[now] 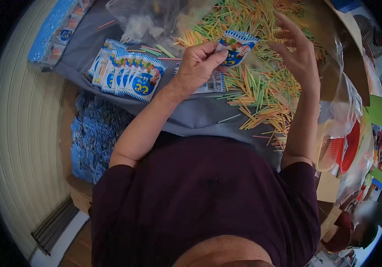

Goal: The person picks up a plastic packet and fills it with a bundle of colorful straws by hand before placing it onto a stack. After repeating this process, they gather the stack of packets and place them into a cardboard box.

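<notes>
My left hand (200, 66) is closed on a small blue-and-white printed packet (238, 48), gripping its lower left side between thumb and fingers. To the right, my right hand (296, 53) is raised over a heap of thin coloured sticks (262, 84), fingers apart, with nothing visible in it. The sticks are green, yellow, orange and pink. Left of my left wrist, a fanned row of matching packets (139, 80) lies on the grey cloth (186, 120). Another packet (215, 83) with a barcode lies beneath my left hand, partly hidden.
A blue plastic-wrapped bundle (44, 49) lies at the far left edge. Below it stands a carton of blue wrappers (97, 133). Clear plastic bags (148, 18) sit at the back. Red baskets (349, 147) are at the right, with another person (346, 231) beyond.
</notes>
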A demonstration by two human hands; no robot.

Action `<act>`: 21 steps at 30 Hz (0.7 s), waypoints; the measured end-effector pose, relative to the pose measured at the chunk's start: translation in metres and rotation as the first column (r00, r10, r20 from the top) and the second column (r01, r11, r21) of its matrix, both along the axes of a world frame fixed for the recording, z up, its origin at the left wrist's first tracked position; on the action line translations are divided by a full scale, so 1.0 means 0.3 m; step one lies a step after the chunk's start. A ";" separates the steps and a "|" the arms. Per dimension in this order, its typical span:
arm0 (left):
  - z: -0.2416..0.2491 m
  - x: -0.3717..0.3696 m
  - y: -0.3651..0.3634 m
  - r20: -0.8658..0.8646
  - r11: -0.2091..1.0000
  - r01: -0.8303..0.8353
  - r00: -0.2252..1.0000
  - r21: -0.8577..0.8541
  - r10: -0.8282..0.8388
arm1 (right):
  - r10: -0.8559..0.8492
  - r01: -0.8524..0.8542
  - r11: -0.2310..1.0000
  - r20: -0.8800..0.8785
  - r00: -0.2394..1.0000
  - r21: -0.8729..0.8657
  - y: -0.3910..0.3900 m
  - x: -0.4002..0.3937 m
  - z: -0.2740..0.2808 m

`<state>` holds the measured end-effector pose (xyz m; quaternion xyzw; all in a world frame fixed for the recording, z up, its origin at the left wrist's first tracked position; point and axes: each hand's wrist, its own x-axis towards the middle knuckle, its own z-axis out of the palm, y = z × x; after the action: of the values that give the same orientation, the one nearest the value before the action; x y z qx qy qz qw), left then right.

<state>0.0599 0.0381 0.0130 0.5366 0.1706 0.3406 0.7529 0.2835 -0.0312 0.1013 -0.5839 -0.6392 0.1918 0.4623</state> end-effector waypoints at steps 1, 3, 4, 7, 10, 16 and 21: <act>-0.001 -0.001 -0.015 -0.013 1.000 -0.020 1.000 -0.015 0.020 | 0.002 -0.004 1.000 -0.049 0.999 -0.027 -0.036 -0.043 0.012; -0.004 -0.019 -0.033 -0.001 0.997 -0.017 1.000 0.079 0.017 | 0.163 -0.168 0.985 -0.142 0.976 -0.025 -0.048 -0.139 -0.008; 0.012 -0.028 -0.053 -0.015 0.988 -0.074 0.997 0.137 0.077 | 0.149 -0.147 0.983 0.006 0.989 -0.113 -0.047 -0.178 -0.034; -0.014 -0.130 -0.085 -0.201 0.968 -0.069 0.972 0.241 0.119 | 0.178 -0.181 0.975 -0.028 0.984 -0.128 -0.037 -0.225 -0.137; 0.006 -0.252 -0.087 -0.171 0.747 -0.240 0.888 0.620 0.427 | 0.274 -0.346 0.906 -0.287 0.918 -0.242 -0.074 -0.268 -0.173; -0.056 -0.441 0.018 -0.261 0.244 0.094 0.429 0.965 0.865 | 0.179 -0.155 0.979 0.197 0.964 -0.131 -0.088 -0.191 -0.165; -0.070 -0.439 0.009 -0.361 0.315 0.187 0.328 0.930 0.873 | 0.098 -0.002 0.975 0.424 0.900 -0.221 -0.228 -0.019 -0.082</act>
<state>-0.0719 0.0409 -0.0079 0.8552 0.4625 0.2334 0.0157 0.2779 -0.0997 0.0767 -0.6417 -0.7160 0.1372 0.2382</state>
